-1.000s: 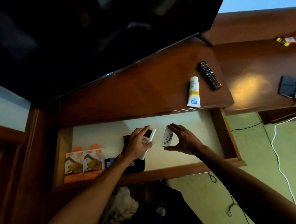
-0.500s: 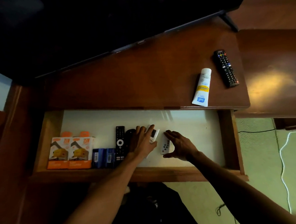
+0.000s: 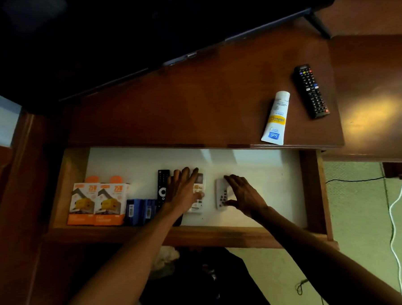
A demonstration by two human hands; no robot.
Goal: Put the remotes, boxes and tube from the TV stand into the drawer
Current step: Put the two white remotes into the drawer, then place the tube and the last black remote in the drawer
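Observation:
The drawer (image 3: 312, 193) is pulled out, showing its white floor. Inside, from the left, are two orange-and-white boxes (image 3: 94, 202), small blue boxes (image 3: 140, 210) and a black remote (image 3: 162, 188). My left hand (image 3: 184, 191) lies flat, fingers stretched, on a white remote with a display (image 3: 199, 200) that rests on the drawer floor. My right hand (image 3: 240, 193) spans a small white remote (image 3: 221, 195) from end to end with fingertips and thumb; it lies on the floor too. A white tube (image 3: 276, 118) and a black TV remote (image 3: 311, 90) lie on the TV stand top (image 3: 193, 110).
The TV (image 3: 119, 28) overhangs the back of the stand. A dark flat object (image 3: 178, 221) lies partly under my left forearm. A lower wooden surface (image 3: 374, 92) adjoins on the right. A white cable (image 3: 394, 223) and a black cable (image 3: 350, 180) run over the green floor.
Both hands have lowered the two white remotes onto the drawer floor. My left hand has flattened over its remote. The camera has moved closer and to the left.

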